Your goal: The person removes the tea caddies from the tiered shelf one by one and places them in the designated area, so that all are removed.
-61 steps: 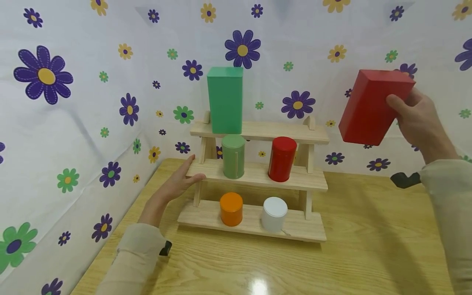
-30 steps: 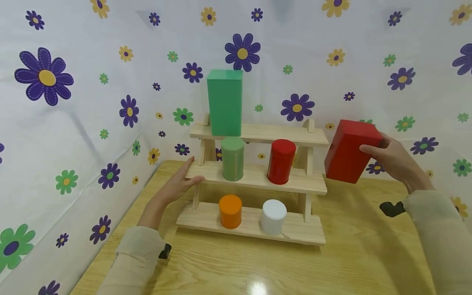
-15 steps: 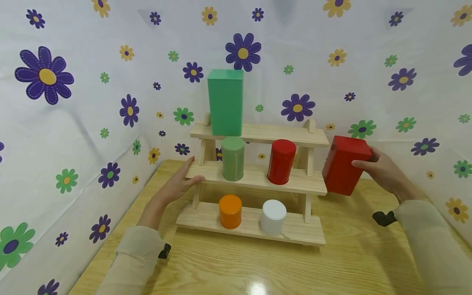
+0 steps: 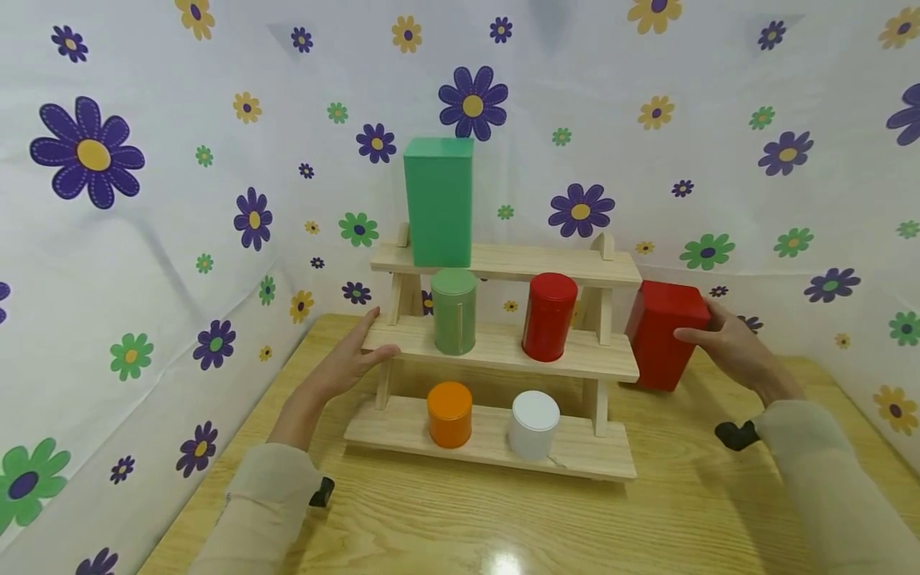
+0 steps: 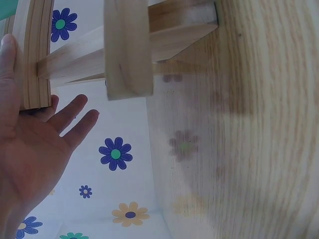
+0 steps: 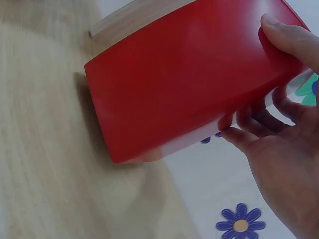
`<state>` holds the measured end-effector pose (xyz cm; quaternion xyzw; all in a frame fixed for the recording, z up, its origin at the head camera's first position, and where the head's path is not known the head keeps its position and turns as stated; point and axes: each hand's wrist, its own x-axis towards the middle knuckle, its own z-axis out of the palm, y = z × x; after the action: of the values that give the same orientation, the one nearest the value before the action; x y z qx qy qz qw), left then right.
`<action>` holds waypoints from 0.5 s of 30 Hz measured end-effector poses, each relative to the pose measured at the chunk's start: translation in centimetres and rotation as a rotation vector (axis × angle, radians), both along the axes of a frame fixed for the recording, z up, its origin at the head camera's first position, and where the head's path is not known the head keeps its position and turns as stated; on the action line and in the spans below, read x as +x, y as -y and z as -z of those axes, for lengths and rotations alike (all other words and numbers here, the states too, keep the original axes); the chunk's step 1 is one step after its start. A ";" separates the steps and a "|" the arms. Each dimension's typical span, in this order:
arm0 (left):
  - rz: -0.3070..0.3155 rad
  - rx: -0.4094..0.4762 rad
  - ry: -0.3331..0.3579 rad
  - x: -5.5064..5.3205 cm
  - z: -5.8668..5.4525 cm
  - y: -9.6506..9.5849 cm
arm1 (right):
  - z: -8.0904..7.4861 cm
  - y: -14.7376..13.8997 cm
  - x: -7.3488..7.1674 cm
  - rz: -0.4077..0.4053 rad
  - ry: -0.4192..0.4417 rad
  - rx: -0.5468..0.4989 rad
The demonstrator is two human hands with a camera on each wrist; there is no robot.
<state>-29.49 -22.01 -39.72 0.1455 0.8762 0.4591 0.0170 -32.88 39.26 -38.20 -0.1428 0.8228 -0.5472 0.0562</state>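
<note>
My right hand (image 4: pixel 731 346) grips a red rectangular box (image 4: pixel 657 351), thumb on its front face and fingers round the side. The box stands nearly upright beside the right end of a three-tier wooden display shelf (image 4: pixel 503 355); in the right wrist view, the bottom edge of the red box (image 6: pixel 174 79) is close over the table, with a shadow along it. At the shelf's left end, my left hand (image 4: pixel 346 363) holds the middle tier. The left wrist view has the left hand (image 5: pixel 35 159) with its thumb along the tier's end and other fingers extended behind.
A green box (image 4: pixel 441 204) stands on the top tier. Below it are a green canister (image 4: pixel 454 315) and a red canister (image 4: pixel 549 319); the bottom tier bears an orange tin (image 4: pixel 450 415) and a white tin (image 4: pixel 533 427). Flowered sheets back the wooden table (image 4: pixel 402 519).
My right hand has brought the red box down and leftward from high at the right to low beside the shelf, with less tilt. The left hand stays at the middle tier.
</note>
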 end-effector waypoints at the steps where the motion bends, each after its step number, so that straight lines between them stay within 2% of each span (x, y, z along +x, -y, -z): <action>1: 0.002 0.003 -0.002 0.0 0.0 0.0 | 0.3 -0.1 0.0 -0.010 0.009 -0.019; 5: 0.010 0.020 -0.001 0.0 -0.1 -0.1 | 0.9 -0.2 -0.1 -0.043 0.044 -0.075; 10: -0.006 0.009 0.004 0.0 -0.2 0.0 | 0.7 0.1 -0.1 -0.087 0.062 -0.033; 15: -0.008 0.001 0.014 0.0 -0.2 0.0 | 0.6 0.3 0.0 -0.084 0.094 -0.039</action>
<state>-29.48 -22.01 -39.57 0.1388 0.8765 0.4605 0.0215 -32.90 38.97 -38.83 -0.1522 0.8019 -0.5662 0.1149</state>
